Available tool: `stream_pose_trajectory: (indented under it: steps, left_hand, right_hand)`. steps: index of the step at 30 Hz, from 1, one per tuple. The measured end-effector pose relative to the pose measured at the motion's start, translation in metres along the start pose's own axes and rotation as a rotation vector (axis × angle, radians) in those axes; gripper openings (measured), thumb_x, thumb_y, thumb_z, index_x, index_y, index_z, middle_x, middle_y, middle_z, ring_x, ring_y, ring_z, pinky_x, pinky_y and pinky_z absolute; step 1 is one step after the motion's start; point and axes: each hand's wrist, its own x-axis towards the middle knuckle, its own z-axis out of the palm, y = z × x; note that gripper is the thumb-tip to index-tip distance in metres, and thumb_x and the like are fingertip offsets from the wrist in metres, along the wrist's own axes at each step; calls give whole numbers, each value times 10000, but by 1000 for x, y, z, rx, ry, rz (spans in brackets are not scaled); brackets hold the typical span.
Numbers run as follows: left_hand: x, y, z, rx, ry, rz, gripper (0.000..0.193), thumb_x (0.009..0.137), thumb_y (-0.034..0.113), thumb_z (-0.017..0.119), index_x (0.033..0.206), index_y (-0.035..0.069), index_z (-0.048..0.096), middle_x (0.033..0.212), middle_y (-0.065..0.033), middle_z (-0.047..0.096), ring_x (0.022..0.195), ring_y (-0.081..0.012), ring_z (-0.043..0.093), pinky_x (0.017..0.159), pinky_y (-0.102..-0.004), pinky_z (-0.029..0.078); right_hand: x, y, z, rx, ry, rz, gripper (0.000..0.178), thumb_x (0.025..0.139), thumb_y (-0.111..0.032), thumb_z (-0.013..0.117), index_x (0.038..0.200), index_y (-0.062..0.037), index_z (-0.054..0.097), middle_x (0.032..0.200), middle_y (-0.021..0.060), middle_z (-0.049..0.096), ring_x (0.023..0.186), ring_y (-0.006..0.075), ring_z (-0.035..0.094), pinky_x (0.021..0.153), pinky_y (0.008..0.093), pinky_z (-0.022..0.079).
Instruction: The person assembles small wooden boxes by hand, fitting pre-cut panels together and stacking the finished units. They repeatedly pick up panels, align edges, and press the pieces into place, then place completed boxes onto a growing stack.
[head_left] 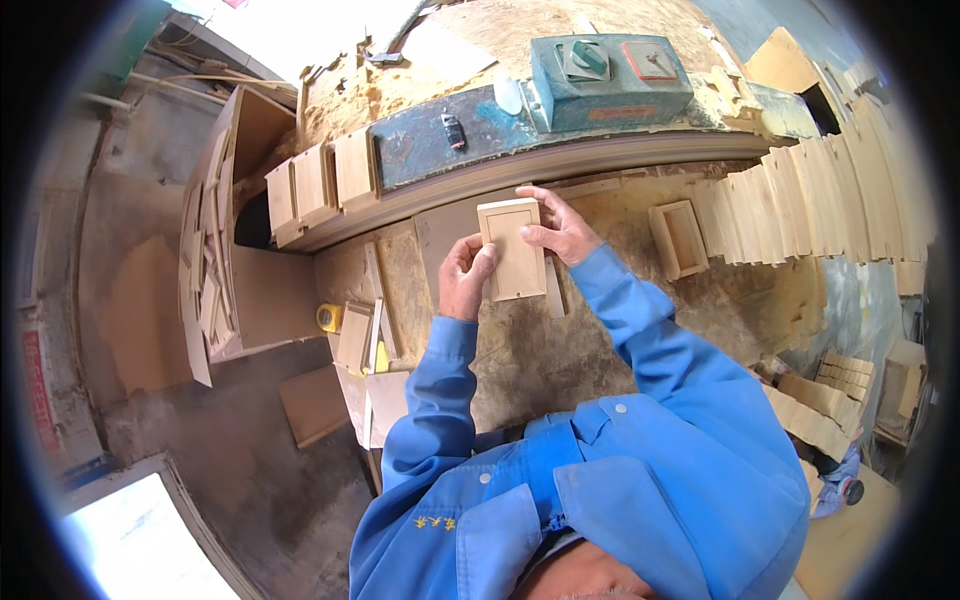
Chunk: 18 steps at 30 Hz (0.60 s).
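Observation:
A small, pale wooden box with a flat panel set inside its rim is held up over the workbench. My left hand grips its left edge, thumb against the side. On the right edge, my right hand has its thumb on the panel and its fingers around the upper corner. The box's underside is hidden. Right of my hands, a similar box lies on the bench with its hollow side showing. Thin wooden strips lie to the left.
A long row of wooden pieces stands at right. Several wooden pieces line the ledge at left, above a brown bin. Beyond the ledge is a teal switch box. A yellow tape measure sits at the bench's left edge.

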Motion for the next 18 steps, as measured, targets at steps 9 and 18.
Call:
stream_pose_trajectory:
  steps: [9,18]
  left_hand:
    - [-70,5,4,-285,-123,94,795,896,284,761,1548,19,389,1409,-175,579,1261,-277,598,1015,-442,529]
    - [-77,-4,3,-481,-23,171,554,974,149,681,1472,-6,494,1361,-163,621,1193,-252,638,962,-417,582]
  right_hand:
    - [-40,-6,36,205,287,-75,453,953,-200,741,1328,-86,514,1133,102,682,938,164,707,783,333,618]
    - [-65,-12,60,246,304,-203,331,1037,-351,620,1211,-85,528,1100,82,670,974,176,708,817,348,620]
